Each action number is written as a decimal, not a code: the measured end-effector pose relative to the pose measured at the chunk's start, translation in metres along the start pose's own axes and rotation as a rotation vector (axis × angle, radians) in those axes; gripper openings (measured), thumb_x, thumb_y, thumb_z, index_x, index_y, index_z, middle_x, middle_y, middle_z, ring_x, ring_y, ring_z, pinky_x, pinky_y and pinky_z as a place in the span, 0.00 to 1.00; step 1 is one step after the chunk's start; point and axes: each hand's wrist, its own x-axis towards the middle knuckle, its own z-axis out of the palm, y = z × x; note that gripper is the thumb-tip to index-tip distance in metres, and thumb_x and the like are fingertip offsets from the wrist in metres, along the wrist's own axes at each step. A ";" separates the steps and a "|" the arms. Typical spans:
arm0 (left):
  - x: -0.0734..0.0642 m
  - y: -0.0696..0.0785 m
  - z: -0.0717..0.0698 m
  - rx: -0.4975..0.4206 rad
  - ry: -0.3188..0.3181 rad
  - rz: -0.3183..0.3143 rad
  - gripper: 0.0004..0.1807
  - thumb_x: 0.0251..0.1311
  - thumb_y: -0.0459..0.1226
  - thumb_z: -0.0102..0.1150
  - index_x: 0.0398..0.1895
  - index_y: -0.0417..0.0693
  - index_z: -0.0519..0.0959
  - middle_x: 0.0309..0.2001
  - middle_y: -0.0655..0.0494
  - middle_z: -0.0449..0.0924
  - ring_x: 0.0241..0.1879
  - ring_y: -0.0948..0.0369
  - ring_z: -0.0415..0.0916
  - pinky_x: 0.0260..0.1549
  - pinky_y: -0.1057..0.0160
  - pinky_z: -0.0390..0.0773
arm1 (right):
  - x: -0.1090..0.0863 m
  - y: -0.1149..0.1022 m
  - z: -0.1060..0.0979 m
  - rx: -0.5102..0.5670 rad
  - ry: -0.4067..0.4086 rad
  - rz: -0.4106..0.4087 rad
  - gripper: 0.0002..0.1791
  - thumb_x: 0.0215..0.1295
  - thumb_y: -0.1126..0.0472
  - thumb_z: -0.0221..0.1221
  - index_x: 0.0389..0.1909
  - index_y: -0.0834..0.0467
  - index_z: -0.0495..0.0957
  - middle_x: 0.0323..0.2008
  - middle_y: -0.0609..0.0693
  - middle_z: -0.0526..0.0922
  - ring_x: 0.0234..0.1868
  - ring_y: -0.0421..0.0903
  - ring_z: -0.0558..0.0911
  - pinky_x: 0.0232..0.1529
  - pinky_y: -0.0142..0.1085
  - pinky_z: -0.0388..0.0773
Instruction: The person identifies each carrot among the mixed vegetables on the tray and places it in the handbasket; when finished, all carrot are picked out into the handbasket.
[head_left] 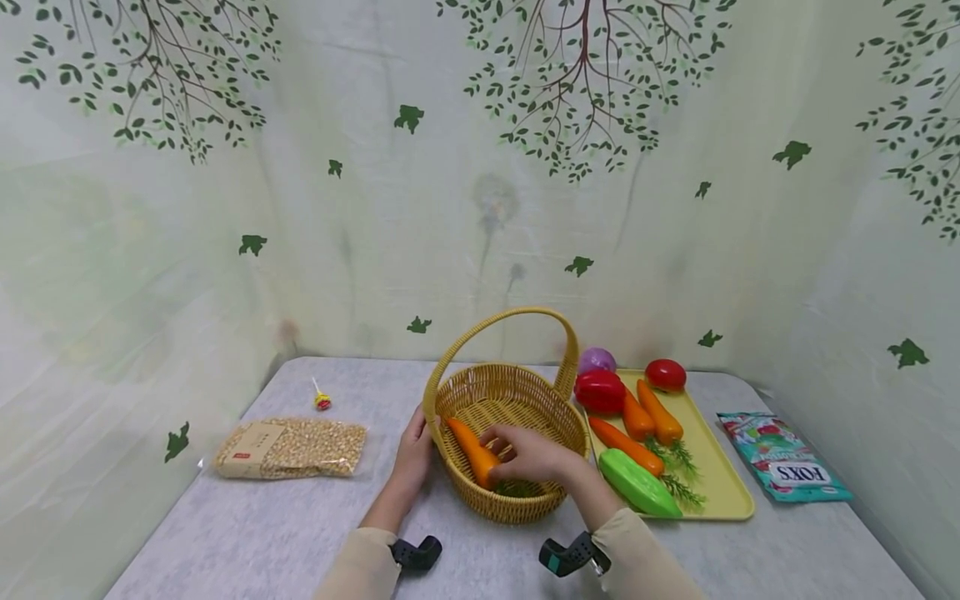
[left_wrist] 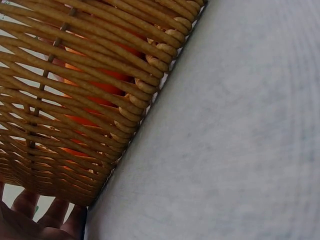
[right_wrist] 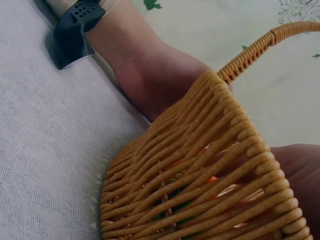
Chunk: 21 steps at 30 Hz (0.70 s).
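A yellow-brown wicker basket (head_left: 510, 510) with a tall arched handle stands at the middle of the table. My left hand (head_left: 414, 454) holds its left side; in the left wrist view several fingers (left_wrist: 25, 202) lie against the outer weave. Inside the basket, an orange carrot (head_left: 471, 450) leans toward the left wall, its green leafy top on the bottom. My right hand (head_left: 525, 452) reaches in over the near right rim, its curled fingers and thumb at the carrot's thick end. In the right wrist view the basket wall (right_wrist: 220, 165) hides the right-hand fingertips.
Right of the basket, a yellow tray (head_left: 723, 492) bears carrots, a red pepper (head_left: 600, 391), a green vegetable (head_left: 637, 483) and a tomato (head_left: 665, 375). A purple onion (head_left: 597, 360) sits behind. A FOX'S packet (head_left: 783, 457) lies far right; a kernel bag (head_left: 292, 448) and lollipop (head_left: 322, 401) lie left.
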 end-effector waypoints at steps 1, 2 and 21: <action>0.000 0.000 0.000 -0.003 0.003 -0.002 0.25 0.77 0.45 0.43 0.75 0.61 0.63 0.76 0.53 0.62 0.77 0.53 0.53 0.76 0.45 0.52 | -0.001 0.000 0.000 -0.008 0.004 -0.003 0.24 0.62 0.55 0.67 0.58 0.51 0.76 0.53 0.54 0.82 0.54 0.53 0.82 0.56 0.50 0.81; 0.000 0.000 0.000 -0.005 0.002 -0.005 0.25 0.77 0.45 0.43 0.75 0.62 0.63 0.76 0.53 0.62 0.77 0.53 0.53 0.76 0.46 0.52 | -0.002 0.000 0.000 -0.012 0.008 -0.009 0.24 0.63 0.55 0.67 0.59 0.52 0.76 0.54 0.55 0.82 0.54 0.53 0.82 0.56 0.50 0.81; 0.001 0.002 0.001 -0.010 0.015 0.011 0.25 0.77 0.44 0.44 0.75 0.59 0.64 0.75 0.54 0.64 0.76 0.55 0.55 0.75 0.48 0.53 | -0.025 0.010 -0.014 -0.064 0.347 -0.146 0.15 0.68 0.62 0.60 0.54 0.53 0.80 0.51 0.51 0.85 0.51 0.50 0.83 0.51 0.45 0.83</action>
